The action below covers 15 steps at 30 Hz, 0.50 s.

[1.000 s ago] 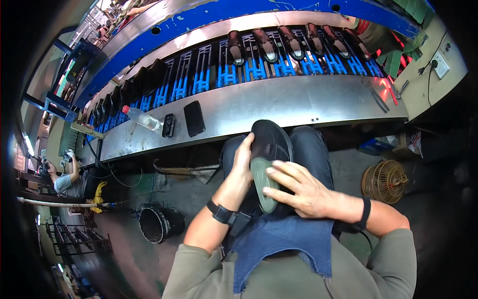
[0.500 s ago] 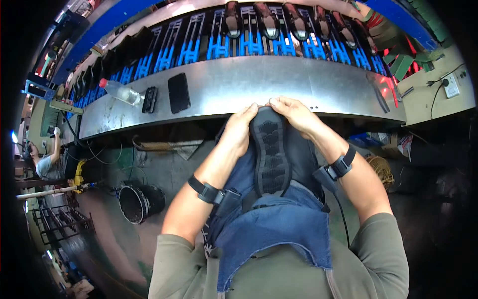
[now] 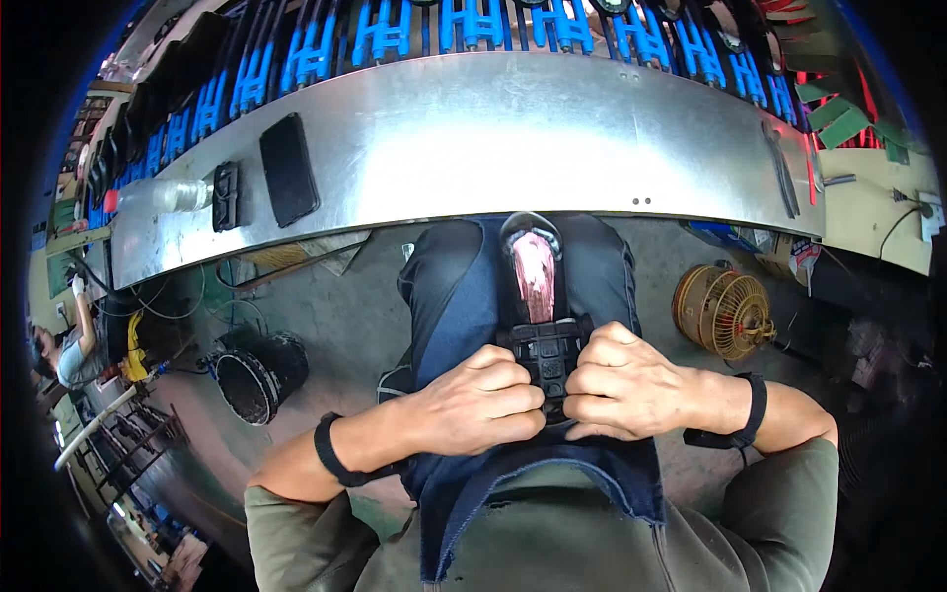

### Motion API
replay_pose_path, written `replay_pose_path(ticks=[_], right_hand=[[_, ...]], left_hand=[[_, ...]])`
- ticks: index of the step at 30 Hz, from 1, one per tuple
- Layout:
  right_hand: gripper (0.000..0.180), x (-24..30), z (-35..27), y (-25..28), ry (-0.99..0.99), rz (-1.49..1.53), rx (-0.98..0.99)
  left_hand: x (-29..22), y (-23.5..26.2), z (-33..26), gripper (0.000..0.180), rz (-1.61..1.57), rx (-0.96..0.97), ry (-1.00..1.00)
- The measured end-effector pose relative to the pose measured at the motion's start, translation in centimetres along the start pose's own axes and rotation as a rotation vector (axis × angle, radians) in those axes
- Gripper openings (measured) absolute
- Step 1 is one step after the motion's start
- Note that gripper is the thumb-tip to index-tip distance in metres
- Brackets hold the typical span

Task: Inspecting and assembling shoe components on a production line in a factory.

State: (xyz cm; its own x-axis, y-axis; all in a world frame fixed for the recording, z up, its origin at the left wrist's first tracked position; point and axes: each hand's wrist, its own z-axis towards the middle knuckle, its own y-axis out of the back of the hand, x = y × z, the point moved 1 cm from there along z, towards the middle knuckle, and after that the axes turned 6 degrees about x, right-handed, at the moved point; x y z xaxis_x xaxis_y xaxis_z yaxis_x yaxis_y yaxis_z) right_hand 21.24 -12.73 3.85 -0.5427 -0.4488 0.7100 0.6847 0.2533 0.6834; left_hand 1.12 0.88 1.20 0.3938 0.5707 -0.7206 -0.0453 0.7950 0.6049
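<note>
A dark shoe upper [image 3: 536, 271] rests bottom up between my thighs, its pinkish underside bare toward the bench. At its nearer end lies a black rubber sole [image 3: 552, 367] with a blocky pattern, partly covered by my fingers. My left hand [image 3: 478, 400] is closed on the sole's left edge, fingers curled and knuckles up. On the opposite edge my right hand [image 3: 626, 385] grips in the same way. How far the sole and upper touch beneath my hands is hidden.
Ahead runs a metal bench [image 3: 444, 148] with a phone [image 3: 288, 170], a small black case [image 3: 226, 195] and a plastic bottle [image 3: 163, 195]. Blue rack holders [image 3: 385, 30] line its far side. A black bucket [image 3: 258, 377] and a caged fan [image 3: 725, 311] stand on the floor. Another person [image 3: 74, 345] is at far left.
Both hands have come from the far end of the sole back toward my body. The far part of the sole no longer covers the upper, whose pinkish underside now shows.
</note>
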Motion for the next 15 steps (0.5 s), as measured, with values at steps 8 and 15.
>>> replay_pose_path(ticks=[8,15], right_hand=[[0.042,-6.2,3.7,2.5,-0.611,0.535,-0.247],[0.045,-9.8,4.7,1.8,-0.737,0.458,-0.218]], left_hand=[[6.8,3.1,1.1,0.028,-0.784,-0.409,0.598],[10.5,3.6,1.7,0.029,-0.708,-0.336,0.731]])
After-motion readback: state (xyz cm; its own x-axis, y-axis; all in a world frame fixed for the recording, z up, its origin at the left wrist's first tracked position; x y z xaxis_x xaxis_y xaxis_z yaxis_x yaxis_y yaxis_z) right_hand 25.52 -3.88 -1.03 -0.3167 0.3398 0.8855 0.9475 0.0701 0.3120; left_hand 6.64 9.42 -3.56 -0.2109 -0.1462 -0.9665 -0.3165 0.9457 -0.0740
